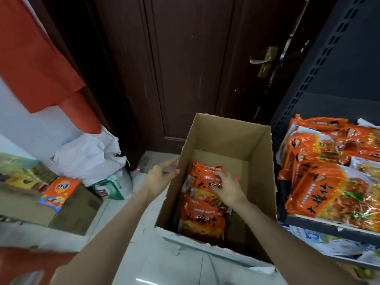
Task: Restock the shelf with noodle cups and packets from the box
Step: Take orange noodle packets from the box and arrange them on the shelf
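An open cardboard box (230, 136) stands on the floor in the middle of the view. Several orange noodle packets (202, 219) lie stacked along its left side. My right hand (227, 187) is inside the box, fingers curled over the upper orange packet (203, 171). My left hand (161, 173) rests against the outside of the box's left wall, fingers apart, holding nothing. On the right, a dark metal shelf (329, 226) carries several orange noodle packets (333, 188) lying flat.
A dark wooden door (185, 68) with a metal handle (260, 61) is behind the box. At left stand a white plastic bag (90, 155), a low cardboard box (67, 217) with an orange packet (58, 191), and red fabric (37, 58). The floor is pale tile.
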The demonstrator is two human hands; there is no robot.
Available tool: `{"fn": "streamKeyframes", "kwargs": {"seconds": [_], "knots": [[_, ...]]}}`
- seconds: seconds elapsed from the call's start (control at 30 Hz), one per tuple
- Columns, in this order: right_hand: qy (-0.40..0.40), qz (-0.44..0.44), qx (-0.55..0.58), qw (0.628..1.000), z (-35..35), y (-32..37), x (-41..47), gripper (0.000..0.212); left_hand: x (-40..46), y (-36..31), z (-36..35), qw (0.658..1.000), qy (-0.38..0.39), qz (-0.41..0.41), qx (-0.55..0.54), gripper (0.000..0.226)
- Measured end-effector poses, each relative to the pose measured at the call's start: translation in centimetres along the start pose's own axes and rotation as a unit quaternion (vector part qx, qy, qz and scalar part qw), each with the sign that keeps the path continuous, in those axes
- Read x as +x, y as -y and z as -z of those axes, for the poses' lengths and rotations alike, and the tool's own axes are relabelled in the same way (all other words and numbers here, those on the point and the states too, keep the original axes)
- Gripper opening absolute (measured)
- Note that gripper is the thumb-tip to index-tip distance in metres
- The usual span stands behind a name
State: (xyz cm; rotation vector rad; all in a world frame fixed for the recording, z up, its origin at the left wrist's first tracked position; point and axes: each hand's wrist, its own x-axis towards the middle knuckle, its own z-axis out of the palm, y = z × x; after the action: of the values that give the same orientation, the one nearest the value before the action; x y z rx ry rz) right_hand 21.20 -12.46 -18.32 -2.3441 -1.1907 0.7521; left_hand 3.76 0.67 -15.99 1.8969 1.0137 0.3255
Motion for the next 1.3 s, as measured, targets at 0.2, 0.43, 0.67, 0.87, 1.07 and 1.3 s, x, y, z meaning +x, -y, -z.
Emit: {"fn": "streamKeyframes", "kwargs": {"seconds": [0.2, 0.43, 0.67, 0.87, 1.07, 1.3], "knots": [[0.01, -0.027, -0.01, 1.0, -1.2, -0.9, 4.2, 0.061, 0.5, 1.5, 0.4, 0.996, 0.032, -0.004, -0.079, 0.046], [0.066, -0.062, -0.089, 0.992, -2.4, -2.2, 7.2, 0.075, 0.7, 1.5, 0.0, 0.988, 0.056, 0.008, -0.142, 0.041], [0.054, -0.05, -0.136, 0.988, -2.2, -2.3, 7.5, 0.058, 0.0, 0.5, -0.1, 0.985, 0.048, 0.013, -0.166, 0.044], [0.081, -0.059, -0.082, 0.992, -1.5, -2.6, 6.7, 0.051, -0.1, 0.5, -0.1, 0.986, 0.045, 0.014, -0.161, 0.041], [0.05, -0.023, -0.069, 0.996, -1.0, -2.3, 4.5, 0.041, -1.0, 0.1, -0.9, 0.989, 0.003, 0.014, -0.145, 0.043], [-0.058, 0.017, -0.051, 0.997, 3.7, 0.2, 0.7, 0.037, -1.4, -2.1, -0.4, 0.995, -0.074, -0.03, -0.059, 0.033]]}}
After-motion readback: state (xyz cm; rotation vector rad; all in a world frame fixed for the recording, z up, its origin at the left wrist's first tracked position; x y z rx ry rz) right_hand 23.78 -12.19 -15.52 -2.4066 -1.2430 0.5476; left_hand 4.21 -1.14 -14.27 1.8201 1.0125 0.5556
